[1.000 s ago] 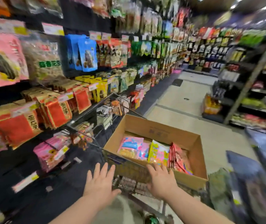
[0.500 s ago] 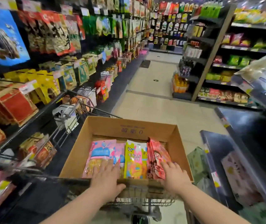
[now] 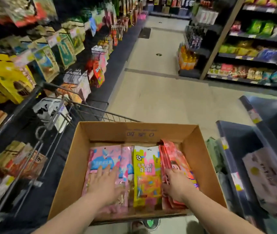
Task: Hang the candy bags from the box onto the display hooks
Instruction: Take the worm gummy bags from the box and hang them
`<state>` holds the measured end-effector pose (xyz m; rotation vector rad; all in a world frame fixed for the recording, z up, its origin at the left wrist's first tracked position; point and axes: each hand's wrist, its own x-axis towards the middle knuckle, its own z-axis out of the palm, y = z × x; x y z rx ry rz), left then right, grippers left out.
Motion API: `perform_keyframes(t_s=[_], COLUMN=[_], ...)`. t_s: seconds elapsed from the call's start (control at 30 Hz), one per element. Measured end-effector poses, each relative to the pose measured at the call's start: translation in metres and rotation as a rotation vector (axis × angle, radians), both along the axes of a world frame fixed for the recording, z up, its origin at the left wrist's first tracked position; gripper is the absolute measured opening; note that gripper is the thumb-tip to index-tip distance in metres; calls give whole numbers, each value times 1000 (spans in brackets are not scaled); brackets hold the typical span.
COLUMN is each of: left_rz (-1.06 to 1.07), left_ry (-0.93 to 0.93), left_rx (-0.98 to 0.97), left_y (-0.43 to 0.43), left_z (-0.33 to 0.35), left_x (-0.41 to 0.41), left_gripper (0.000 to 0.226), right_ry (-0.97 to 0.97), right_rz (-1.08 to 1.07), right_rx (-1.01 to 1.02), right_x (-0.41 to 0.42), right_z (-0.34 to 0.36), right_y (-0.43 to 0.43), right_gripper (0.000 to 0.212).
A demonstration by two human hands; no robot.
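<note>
- Left hand flat, fingers spread, on glossy pink candy bags.
- Right hand, fingers loosely extended, against red bags stacked on edge.
- Yellow bag between, all inside open cardboard box.

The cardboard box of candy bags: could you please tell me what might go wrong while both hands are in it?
The left hand lies flat on the overlapping pink bags, so two may lift together. The red bags that the right hand touches stand packed on edge and might topple once one leaves.
</note>
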<state>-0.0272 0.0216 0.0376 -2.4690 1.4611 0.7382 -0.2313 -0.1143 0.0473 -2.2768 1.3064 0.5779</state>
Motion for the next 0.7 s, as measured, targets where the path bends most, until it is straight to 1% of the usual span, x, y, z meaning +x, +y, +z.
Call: perform_keyframes(t_s=[0.17, 0.27, 0.43, 0.53, 0.63, 0.7], left_rz=[117, 189, 283, 335, 363, 356], left_ry=[20, 51, 91, 120, 138, 173], left_rx=[93, 151, 213, 241, 254, 249], left_y=[-6, -11, -25, -32, -38, -44], left_z=[-32, -51, -82, -99, -112, -118], left_x=[31, 45, 59, 62, 64, 60], left_gripper=[86, 85, 81, 82, 82, 80], right_ry=[21, 30, 75, 93, 89, 95], right_rz=[45, 36, -64, -136, -209, -220], right_rx=[132, 206, 271, 307, 345, 349], right_x=[46, 65, 76, 76, 78, 81], right_z=[-43, -73, -113, -130, -143, -149], right_y=[-23, -34, -46, -49, -49, -47], right_gripper=[64, 66, 79, 85, 86, 85])
